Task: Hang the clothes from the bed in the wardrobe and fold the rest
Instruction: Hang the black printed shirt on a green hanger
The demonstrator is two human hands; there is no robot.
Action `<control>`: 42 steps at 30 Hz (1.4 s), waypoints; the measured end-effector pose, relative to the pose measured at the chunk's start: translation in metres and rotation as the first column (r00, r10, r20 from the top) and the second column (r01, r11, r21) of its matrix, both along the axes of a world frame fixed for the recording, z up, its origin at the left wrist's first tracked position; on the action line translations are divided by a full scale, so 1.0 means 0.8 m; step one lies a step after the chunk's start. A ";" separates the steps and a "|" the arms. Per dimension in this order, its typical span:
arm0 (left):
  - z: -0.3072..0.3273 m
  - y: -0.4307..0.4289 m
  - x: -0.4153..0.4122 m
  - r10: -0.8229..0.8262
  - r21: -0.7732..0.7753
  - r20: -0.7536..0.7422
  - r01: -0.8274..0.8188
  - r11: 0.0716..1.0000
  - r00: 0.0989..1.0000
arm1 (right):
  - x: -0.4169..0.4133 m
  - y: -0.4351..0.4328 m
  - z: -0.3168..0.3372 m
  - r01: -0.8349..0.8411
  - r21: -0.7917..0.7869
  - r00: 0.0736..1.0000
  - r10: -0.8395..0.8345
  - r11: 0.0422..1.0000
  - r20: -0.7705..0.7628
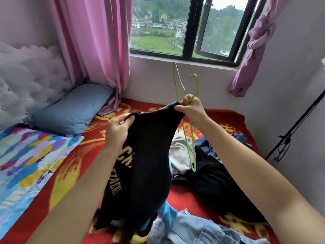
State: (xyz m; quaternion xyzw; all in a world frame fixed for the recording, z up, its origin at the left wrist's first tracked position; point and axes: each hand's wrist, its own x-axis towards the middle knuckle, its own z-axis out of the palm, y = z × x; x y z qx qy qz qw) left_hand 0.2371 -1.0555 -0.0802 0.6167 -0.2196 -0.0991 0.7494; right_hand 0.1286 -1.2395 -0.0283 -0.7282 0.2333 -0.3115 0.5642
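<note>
I hold a black shirt with yellow lettering [146,155] up over the bed. My left hand [117,129] grips its top edge on the left. My right hand [191,110] pinches the other end of that edge and also holds a thin green wire hanger [190,138]. The hanger's hook sticks up above my fingers and its frame hangs down to the right of the shirt. More clothes lie on the red blanket [73,173]: a black garment [216,182], a grey-white piece [179,154], a dark blue one [235,140] and light blue denim [198,228].
A blue pillow [73,110] and a colourful patterned pillow [29,155] lie at the left by the padded headboard [26,78]. Pink curtains [98,50] and a window [190,27] are behind the bed. A black stand [295,127] leans at the right wall.
</note>
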 end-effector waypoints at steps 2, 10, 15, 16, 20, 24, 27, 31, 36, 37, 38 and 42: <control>0.031 0.001 -0.005 0.024 -0.068 0.051 -0.021 0.998 0.998 | 0.007 -0.003 0.056 -0.049 -0.061 0.995 0.054 0.997 0.080; 0.033 0.018 -0.025 0.139 -0.022 0.263 -0.138 0.990 0.955 | -0.002 0.008 0.158 -0.238 -0.179 0.952 0.266 0.955 0.153; 0.004 0.005 -0.017 -0.088 0.220 0.221 0.039 0.975 0.971 | -0.011 0.028 0.075 -0.400 -0.168 0.913 0.375 0.901 -0.162; -0.002 0.000 -0.018 -0.222 0.310 0.198 0.154 0.938 0.955 | -0.010 0.032 0.054 -0.412 -0.154 0.901 0.377 0.898 -0.214; -0.034 -0.008 -0.037 -0.564 0.377 -0.014 0.527 0.762 0.825 | -0.013 0.042 -0.009 -0.412 -0.051 0.891 0.390 0.910 -0.233; -0.057 -0.010 -0.043 -0.584 0.289 -0.091 0.583 0.759 0.806 | -0.025 0.043 -0.049 -0.444 0.033 0.870 0.439 0.896 -0.225; -0.073 -0.011 -0.048 -0.577 0.354 -0.039 0.551 0.756 0.816 | -0.038 0.040 -0.079 -0.387 0.057 0.892 0.389 0.920 -0.231; -0.093 -0.002 -0.054 -0.534 0.264 -0.083 0.535 0.803 0.842 | -0.065 0.020 -0.105 -0.254 0.120 0.937 0.275 0.960 -0.216; -0.115 0.026 -0.042 -0.548 0.344 -0.118 0.552 0.760 0.828 | -0.124 -0.024 -0.135 -0.256 0.193 0.871 0.312 0.947 -0.379; -0.118 0.032 -0.040 -0.554 0.350 -0.139 0.564 0.748 0.821 | -0.136 -0.031 -0.141 -0.244 0.145 0.834 0.284 0.959 -0.474; -0.122 0.038 -0.038 -0.557 0.352 -0.161 0.575 0.739 0.815 | -0.145 -0.035 -0.147 -0.232 0.080 0.789 0.236 0.969 -0.567; -0.134 0.050 -0.044 -0.559 0.381 -0.227 0.601 0.703 0.797 | -0.184 -0.041 -0.163 -0.224 -0.053 0.711 0.126 0.973 -0.692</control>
